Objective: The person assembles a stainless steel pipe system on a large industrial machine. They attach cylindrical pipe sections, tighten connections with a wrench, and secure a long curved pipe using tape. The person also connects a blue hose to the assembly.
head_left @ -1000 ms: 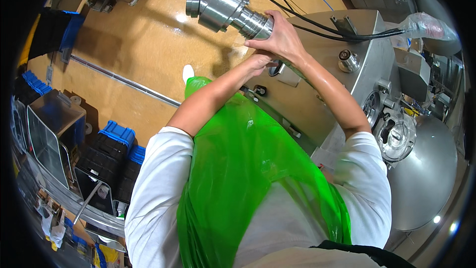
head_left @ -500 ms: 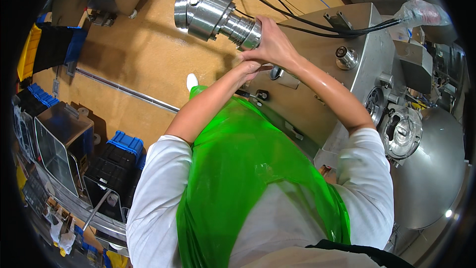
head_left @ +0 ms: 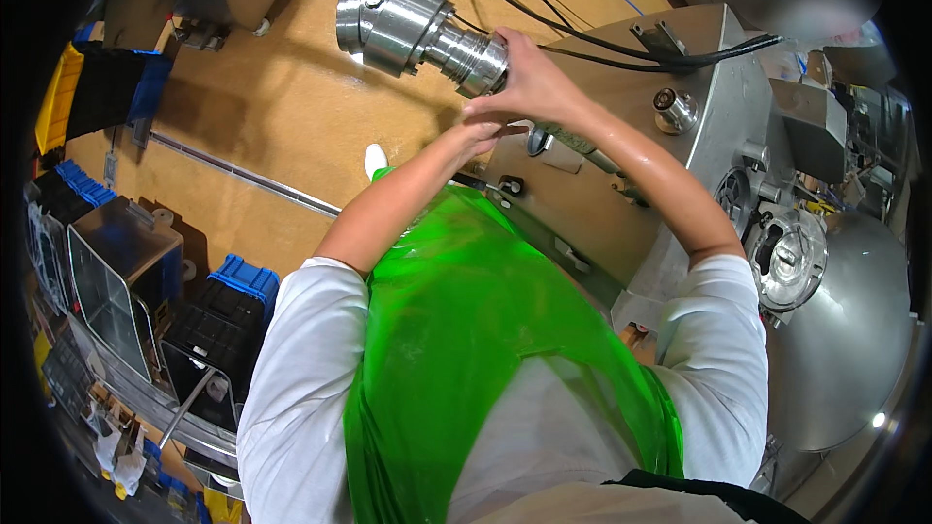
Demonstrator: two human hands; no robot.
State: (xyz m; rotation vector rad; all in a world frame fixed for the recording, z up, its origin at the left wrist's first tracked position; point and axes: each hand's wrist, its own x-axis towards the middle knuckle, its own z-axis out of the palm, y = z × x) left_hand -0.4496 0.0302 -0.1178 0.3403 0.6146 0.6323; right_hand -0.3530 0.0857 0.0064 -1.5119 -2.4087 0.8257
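A shiny stepped steel machine head (head_left: 393, 27) juts out at the top centre, its narrower ribbed end (head_left: 468, 60) pointing toward me. My right hand (head_left: 529, 82) is closed around the near end of this fitting, with the thumb on the near side. Just below it, my left hand (head_left: 483, 134) is curled close against the right palm, its fingers partly hidden. A mottled grey-green, tube-like thing (head_left: 570, 139) shows behind my right wrist; whether a hand holds it is hidden.
A steel machine cabinet (head_left: 602, 204) stands to the right with a round steel knob (head_left: 675, 110). Black cables (head_left: 670, 64) cross above it. Black crates with blue tops (head_left: 218, 320) and a steel bin (head_left: 126, 252) stand at left. A floor drain (head_left: 243, 175) crosses the tan floor.
The mottled tube-like thing has come into view behind my right wrist. Both hands stay by the fitting's end, with the left shifted slightly. A blurred patch now covers the wrapped item at upper right.
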